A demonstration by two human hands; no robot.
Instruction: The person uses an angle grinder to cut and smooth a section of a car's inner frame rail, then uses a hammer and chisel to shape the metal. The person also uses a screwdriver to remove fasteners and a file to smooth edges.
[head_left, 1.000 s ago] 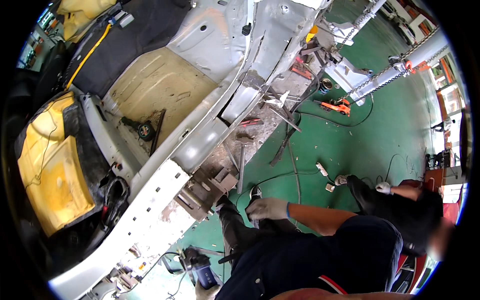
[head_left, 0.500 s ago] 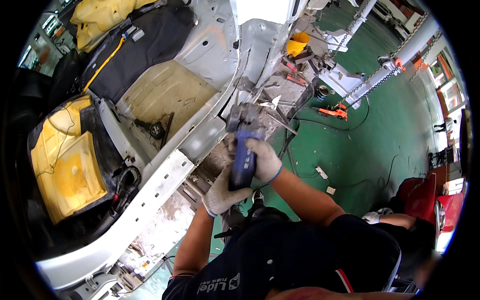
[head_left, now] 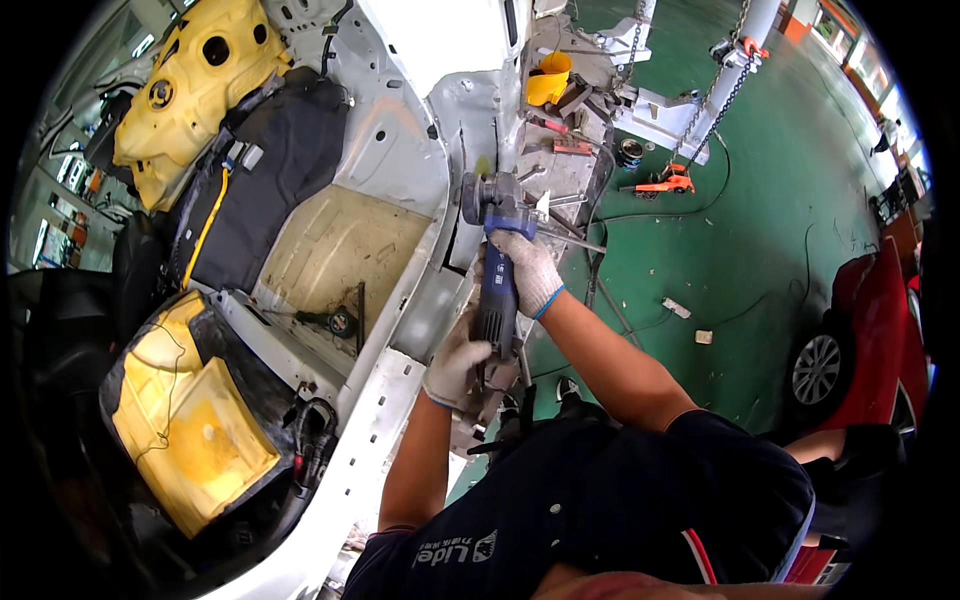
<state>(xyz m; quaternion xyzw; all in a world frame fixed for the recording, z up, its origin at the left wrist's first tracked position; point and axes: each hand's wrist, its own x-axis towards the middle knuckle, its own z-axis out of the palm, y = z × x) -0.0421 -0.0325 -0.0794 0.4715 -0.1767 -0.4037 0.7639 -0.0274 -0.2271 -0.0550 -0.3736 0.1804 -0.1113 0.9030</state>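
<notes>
A blue angle grinder (head_left: 497, 300) is between my gloved hands, its disc end pointing away from me. My right hand (head_left: 530, 268), in a whitish knit glove, wraps round the body just behind the gear head. Lower down, my left hand (head_left: 458, 362) grips the rear end; part of its fingers is hidden behind the tool. The grinder's disc (head_left: 471, 198) is beside the bare grey metal of a car body (head_left: 463, 130), close to a dark slit in the panel. I cannot tell whether the disc touches the metal.
Inside the car body lie yellow foam pieces (head_left: 205, 435) and a round dark-green tool (head_left: 342, 322). Beyond the grinder are scattered metal tools, a yellow bucket (head_left: 548, 80) and an orange clamp (head_left: 668, 182). Chains hang from a grey post (head_left: 722, 75). A red car (head_left: 870, 340) stands at right.
The view has shifted, bringing more of the red car in. My hands have moved the grinder farther forward, with its head higher in view. Both hands keep their grip.
</notes>
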